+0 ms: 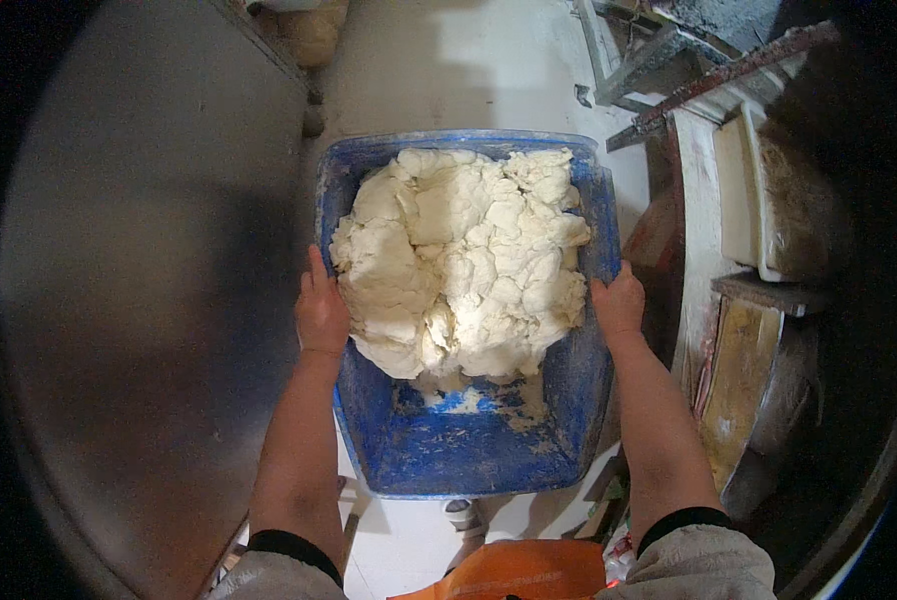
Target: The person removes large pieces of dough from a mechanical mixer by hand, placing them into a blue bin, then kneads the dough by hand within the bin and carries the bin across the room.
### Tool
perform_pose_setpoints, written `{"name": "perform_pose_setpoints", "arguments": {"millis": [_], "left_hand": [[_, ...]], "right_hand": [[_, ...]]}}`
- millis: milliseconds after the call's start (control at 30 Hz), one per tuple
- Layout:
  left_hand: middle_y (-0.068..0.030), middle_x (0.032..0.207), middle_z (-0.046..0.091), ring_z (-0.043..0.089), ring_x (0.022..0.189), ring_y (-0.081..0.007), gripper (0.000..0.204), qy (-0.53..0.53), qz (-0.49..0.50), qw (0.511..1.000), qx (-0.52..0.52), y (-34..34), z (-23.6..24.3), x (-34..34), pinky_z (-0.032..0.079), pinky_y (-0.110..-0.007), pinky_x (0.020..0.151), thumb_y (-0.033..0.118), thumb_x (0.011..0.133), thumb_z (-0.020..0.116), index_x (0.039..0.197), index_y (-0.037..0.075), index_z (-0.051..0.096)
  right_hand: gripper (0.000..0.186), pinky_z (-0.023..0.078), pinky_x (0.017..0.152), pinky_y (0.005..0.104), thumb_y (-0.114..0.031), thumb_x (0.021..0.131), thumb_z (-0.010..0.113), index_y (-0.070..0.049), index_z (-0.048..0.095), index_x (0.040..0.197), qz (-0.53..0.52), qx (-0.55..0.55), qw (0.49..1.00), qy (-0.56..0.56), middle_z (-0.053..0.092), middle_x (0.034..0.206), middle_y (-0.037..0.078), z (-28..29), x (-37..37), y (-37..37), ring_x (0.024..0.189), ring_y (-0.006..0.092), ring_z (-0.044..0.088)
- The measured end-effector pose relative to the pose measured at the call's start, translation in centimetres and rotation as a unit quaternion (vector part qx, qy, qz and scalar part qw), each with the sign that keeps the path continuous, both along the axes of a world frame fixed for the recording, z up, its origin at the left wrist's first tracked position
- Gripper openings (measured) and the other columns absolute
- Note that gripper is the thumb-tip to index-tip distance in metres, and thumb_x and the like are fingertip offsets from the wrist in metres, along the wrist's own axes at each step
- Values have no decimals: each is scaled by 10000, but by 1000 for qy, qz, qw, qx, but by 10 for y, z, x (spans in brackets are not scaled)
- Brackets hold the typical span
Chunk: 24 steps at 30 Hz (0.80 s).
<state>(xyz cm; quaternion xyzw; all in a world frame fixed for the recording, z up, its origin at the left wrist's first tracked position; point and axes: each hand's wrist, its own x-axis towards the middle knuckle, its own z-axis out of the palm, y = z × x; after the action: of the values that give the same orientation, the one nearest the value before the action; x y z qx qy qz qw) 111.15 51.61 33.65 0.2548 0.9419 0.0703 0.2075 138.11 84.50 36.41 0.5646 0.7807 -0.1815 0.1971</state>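
A large blue plastic tub hangs between my two hands above the floor. Inside it, a big lumpy mass of pale dough fills the far and middle part, while the near end shows bare, flour-smeared plastic. My left hand grips the tub's left rim, its fingers curled over the edge beside the dough. On the opposite side, my right hand is closed round the right rim, with part of its fingers hidden behind the wall.
A broad metal-looking surface runs along the left. To the right stand a floury rack, a cream plastic container and a wooden board. Pale floor stretches ahead, and an orange apron and a shoe show below.
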Motion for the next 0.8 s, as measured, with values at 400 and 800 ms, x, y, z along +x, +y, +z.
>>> {"name": "perform_pose_setpoints", "arguments": {"millis": [400, 800], "left_hand": [[-215, 1042, 545, 616, 834, -370, 623, 34, -17, 999, 35, -6, 0, 10, 530, -415, 682, 119, 927, 510, 1475, 35, 226], [-207, 1008, 552, 607, 821, -382, 620, 48, -15, 998, 46, -9, -4, 12, 522, -432, 688, 105, 893, 525, 1453, 17, 273]], "right_hand": [[368, 497, 795, 483, -232, 739, 681, 33, 605, 982, 32, 54, 998, 28, 649, 920, 282, -12, 15, -2, 878, 441, 634], [395, 503, 819, 488, -259, 757, 671, 8, 582, 1035, 27, 47, 998, 31, 656, 966, 262, -16, 18, -2, 914, 432, 631]]}}
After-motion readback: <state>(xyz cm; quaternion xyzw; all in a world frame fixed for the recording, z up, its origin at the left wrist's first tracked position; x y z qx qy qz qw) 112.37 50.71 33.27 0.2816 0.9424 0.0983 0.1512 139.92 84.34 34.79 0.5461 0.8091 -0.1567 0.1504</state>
